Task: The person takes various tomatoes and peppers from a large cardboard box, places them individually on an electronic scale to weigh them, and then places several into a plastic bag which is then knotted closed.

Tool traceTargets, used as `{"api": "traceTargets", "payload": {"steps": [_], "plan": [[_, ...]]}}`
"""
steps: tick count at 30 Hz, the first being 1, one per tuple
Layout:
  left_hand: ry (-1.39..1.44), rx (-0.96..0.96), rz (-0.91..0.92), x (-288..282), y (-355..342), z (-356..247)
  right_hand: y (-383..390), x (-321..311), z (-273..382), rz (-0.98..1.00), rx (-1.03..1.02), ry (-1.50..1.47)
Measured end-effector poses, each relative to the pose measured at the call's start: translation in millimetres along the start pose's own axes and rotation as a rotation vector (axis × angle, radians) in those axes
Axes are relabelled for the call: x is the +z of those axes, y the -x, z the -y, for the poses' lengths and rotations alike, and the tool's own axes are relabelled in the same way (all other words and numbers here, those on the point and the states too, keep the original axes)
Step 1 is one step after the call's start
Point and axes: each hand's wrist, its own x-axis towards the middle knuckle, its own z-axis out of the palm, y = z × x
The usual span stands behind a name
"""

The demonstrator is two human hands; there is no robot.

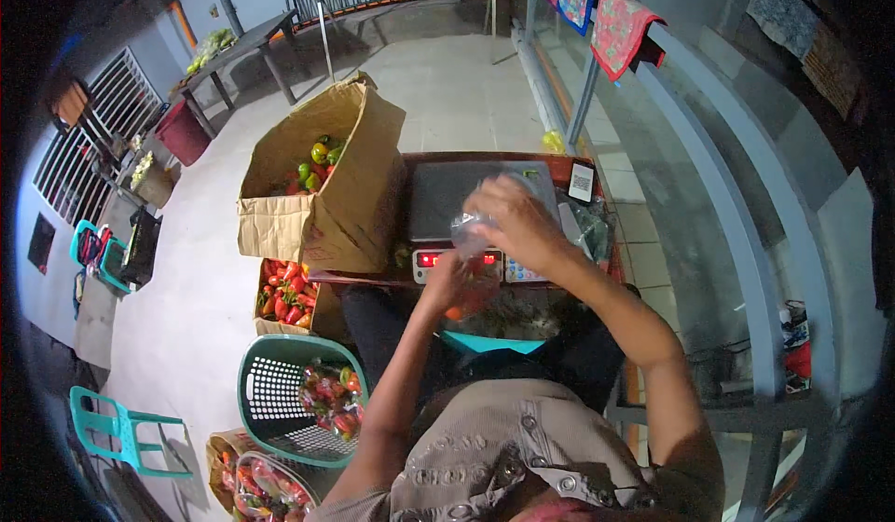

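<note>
A clear plastic bag [481,289] with something red and orange inside hangs at the front edge of a digital scale [433,194]. My left hand [446,282] is closed on the bag's left side, below the scale's lit red display. Above it, my right hand [511,212] is over the scale's plate, its fingers closed around the gathered upper part of the bag. Motion blurs the right fingers a little. To the left of the scale, a large open cardboard box [359,182] contains green and red peppers [320,160].
A crate of red peppers [287,294] sits below the box. At my left are a green basket [270,354] with bagged peppers and another filled box [224,457]. A teal stool [98,419] stands farther left. A grey metal railing [727,140] runs along the right.
</note>
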Motion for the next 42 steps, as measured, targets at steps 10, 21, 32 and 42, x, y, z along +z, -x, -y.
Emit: {"api": "traceTargets", "payload": {"steps": [10, 21, 32, 42], "plan": [[-0.123, -0.270, 0.031, -12.9, 12.4, 25.7, -34.1, -54.4, 52.5, -0.323, -0.214, 0.270], [-0.168, -0.061, 0.048, -5.6, 19.0, 8.2, -16.2, -28.2, 66.9, -0.108, -0.278, 0.509], [-0.536, 0.356, 0.279, -32.8, 24.9, -11.6, 78.7, 5.3, 14.0, 0.521, 0.285, -0.059], [-0.230, 0.259, 0.209, -54.1, 16.6, -54.8, 93.2, -42.8, 22.5, 0.300, 0.346, -0.006]]}}
